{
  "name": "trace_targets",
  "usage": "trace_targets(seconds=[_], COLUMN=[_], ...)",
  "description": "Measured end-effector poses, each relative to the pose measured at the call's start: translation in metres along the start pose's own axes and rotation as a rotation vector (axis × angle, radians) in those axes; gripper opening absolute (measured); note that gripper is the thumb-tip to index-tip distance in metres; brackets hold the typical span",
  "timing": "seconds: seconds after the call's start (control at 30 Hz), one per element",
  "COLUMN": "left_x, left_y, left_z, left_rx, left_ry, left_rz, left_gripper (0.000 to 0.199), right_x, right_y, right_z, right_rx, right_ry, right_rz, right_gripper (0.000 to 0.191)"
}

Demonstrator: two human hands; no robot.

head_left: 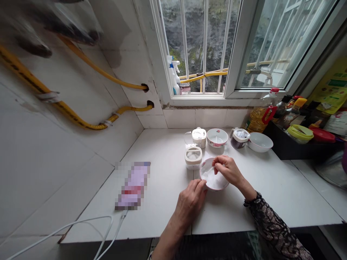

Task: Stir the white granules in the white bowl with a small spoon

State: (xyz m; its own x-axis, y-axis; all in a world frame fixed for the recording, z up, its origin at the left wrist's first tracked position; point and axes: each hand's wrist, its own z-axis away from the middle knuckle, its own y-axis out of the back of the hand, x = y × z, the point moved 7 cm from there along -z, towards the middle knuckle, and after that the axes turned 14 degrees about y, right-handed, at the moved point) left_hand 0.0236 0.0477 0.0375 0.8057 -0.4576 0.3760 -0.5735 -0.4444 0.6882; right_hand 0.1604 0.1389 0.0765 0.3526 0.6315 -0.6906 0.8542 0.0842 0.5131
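Note:
A white bowl with a pink rim [217, 189] sits on the counter in front of me, holding a white grainy substance [214, 180]. My left hand [191, 198] grips its near left rim between thumb and fingers. Above the bowl, my right hand [227, 169] is pinched around a small pale spoon [208, 172], whose tip reaches down into the bowl. Just left of the bowl stands a seasoning jar [193, 159] with white contents. Behind it is a second seasoning jar [200, 138] with its clear lid flipped up.
Farther back are a flowered bowl [217, 140], a dark-filled jar [239, 139] and a plain white bowl [260, 142]. An oil bottle [258, 115] and a black rack [287, 144] of bottles stand right. A blurred-out phone-like object [132, 186] with a white cable [110, 231] lies left.

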Motion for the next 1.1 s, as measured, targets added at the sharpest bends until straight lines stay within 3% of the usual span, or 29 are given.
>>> trace_targets(seconds=[0.27,1.1], left_x=[0.000,0.000], left_y=[0.000,-0.001], left_z=[0.001,0.000], left_rx=[0.010,0.009], left_ry=[0.001,0.008], left_rz=[-0.002,-0.003], left_gripper=[0.016,0.017], right_x=[0.017,0.028], right_y=[0.009,0.014], right_z=[0.003,0.004], right_rx=[0.158,0.274], right_ry=[-0.209,-0.307], right_rz=[-0.267,-0.439], right_gripper=[0.013,0.011])
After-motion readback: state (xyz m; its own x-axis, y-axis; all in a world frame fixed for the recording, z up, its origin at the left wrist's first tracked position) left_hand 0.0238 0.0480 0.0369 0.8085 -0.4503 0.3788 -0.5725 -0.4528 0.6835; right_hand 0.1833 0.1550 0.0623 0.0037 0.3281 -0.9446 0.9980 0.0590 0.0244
